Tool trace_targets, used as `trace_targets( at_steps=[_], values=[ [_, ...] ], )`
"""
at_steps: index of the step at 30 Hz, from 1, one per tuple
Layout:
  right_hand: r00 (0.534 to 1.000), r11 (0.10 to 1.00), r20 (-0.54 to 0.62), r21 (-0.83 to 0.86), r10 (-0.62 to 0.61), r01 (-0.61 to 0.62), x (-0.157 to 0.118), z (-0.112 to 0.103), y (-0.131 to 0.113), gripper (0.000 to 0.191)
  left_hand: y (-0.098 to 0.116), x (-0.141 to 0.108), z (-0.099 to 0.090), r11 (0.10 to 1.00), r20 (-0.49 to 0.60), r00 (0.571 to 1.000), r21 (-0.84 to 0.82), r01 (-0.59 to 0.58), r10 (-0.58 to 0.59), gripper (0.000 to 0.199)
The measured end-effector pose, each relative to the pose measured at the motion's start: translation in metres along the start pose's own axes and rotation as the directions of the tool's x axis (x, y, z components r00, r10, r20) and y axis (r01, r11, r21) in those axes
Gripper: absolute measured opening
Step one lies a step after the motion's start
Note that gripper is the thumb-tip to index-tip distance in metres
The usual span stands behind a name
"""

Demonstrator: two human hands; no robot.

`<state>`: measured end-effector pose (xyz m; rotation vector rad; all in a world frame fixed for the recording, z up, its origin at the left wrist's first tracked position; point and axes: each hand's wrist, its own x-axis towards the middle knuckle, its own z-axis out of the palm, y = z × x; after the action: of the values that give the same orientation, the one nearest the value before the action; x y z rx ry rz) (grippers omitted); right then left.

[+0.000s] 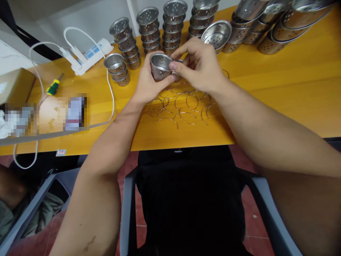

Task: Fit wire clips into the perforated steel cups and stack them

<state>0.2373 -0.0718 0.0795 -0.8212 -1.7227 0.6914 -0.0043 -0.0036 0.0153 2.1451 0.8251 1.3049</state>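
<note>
A small perforated metal cup (160, 67) is held above the table, tilted so its inside faces me. My left hand (149, 83) wraps its side and underside, thumb along the front. At the cup's right rim, my right hand (198, 64) is closed in a pinch, with thumb and index finger on the edge. Some shiny metal shows behind the right fingers, too covered to make out. Thin curved wire pieces (186, 103) lie scattered on the table beneath both hands. A wider perforated bowl-shaped cup (217, 35) leans just behind my right hand.
Stacks of perforated cups (149, 32) line the back, with a short stack (117, 69) at left and larger ones (290, 25) at right. A power strip (93, 55) with white cables, a screwdriver (54, 86) and a cardboard box (17, 85) are on the left. Another person's leg (13, 186) shows lower left.
</note>
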Motion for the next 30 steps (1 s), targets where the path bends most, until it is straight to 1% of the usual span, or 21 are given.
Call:
trace_targets(
  at_steps=[2, 4, 7, 8, 10, 12, 14, 15, 17, 19, 22, 24, 27, 30],
  values=[
    [0.998, 0.998, 0.016, -0.024, -0.054, 0.054, -0.002, 0.001, 0.004, 0.041, -0.001, 0.0, -0.002, 1.0, -0.047, 0.999, 0.019, 0.022, -0.021, 0.087],
    [0.994, 0.995, 0.045, -0.03, -0.096, 0.098, -0.004, 0.002, 0.008, 0.041, -0.005, 0.0, -0.003, 0.998, -0.058, 0.998, 0.054, -0.015, 0.018, 0.086],
    [0.988, 0.993, 0.122, -0.054, -0.097, 0.104, -0.006, 0.006, 0.013, 0.043, -0.015, 0.0, -0.002, 0.992, -0.017, 0.993, 0.056, -0.114, 0.115, 0.086],
    [0.985, 0.993, 0.146, -0.065, -0.091, 0.101, -0.007, 0.006, 0.014, 0.046, -0.018, 0.001, -0.001, 0.99, 0.005, 0.991, 0.049, -0.131, 0.131, 0.086],
    [0.977, 0.99, 0.192, -0.09, -0.091, 0.11, -0.008, 0.007, 0.016, 0.057, -0.018, 0.001, 0.0, 0.991, 0.046, 0.991, 0.037, -0.127, 0.125, 0.087],
    [0.967, 0.984, 0.233, -0.119, -0.103, 0.134, -0.009, 0.007, 0.015, 0.072, -0.01, 0.001, 0.0, 0.996, 0.049, 0.995, 0.029, -0.087, 0.085, 0.086],
    [0.965, 0.978, 0.241, -0.154, -0.098, 0.138, -0.01, 0.006, 0.012, 0.082, 0.001, 0.0, -0.001, 0.999, -0.001, 0.999, 0.027, -0.044, 0.044, 0.083],
    [0.969, 0.977, 0.232, -0.171, -0.083, 0.124, -0.01, 0.005, 0.01, 0.083, 0.007, -0.001, -0.001, 0.999, -0.031, 0.999, 0.028, -0.029, 0.03, 0.082],
    [0.98, 0.978, 0.197, -0.191, -0.04, 0.078, -0.011, 0.005, 0.007, 0.08, 0.012, -0.002, -0.002, 0.999, -0.078, 0.997, 0.036, -0.018, 0.021, 0.081],
    [0.983, 0.977, 0.182, -0.204, -0.021, 0.059, -0.011, 0.004, 0.005, 0.075, 0.011, -0.001, -0.003, 0.998, -0.094, 0.994, 0.054, -0.043, 0.048, 0.08],
    [0.978, 0.969, 0.207, -0.236, -0.023, 0.073, -0.01, 0.004, 0.006, 0.064, 0.005, 0.001, -0.003, 0.989, -0.077, 0.99, 0.099, -0.113, 0.121, 0.081],
    [0.971, 0.966, 0.234, -0.24, -0.042, 0.1, -0.01, 0.004, 0.008, 0.063, 0.007, 0.001, -0.004, 0.984, -0.058, 0.989, 0.123, -0.125, 0.133, 0.082],
    [0.961, 0.964, 0.263, -0.223, -0.086, 0.147, -0.01, 0.003, 0.01, 0.069, 0.017, 0.001, -0.004, 0.99, -0.04, 0.997, 0.123, -0.067, 0.072, 0.078],
    [0.952, 0.959, 0.291, -0.23, -0.094, 0.165, -0.011, 0.003, 0.012, 0.077, 0.026, -0.001, -0.004, 0.995, -0.011, 1.0, 0.098, 0.007, -0.006, 0.075]
  ],
)
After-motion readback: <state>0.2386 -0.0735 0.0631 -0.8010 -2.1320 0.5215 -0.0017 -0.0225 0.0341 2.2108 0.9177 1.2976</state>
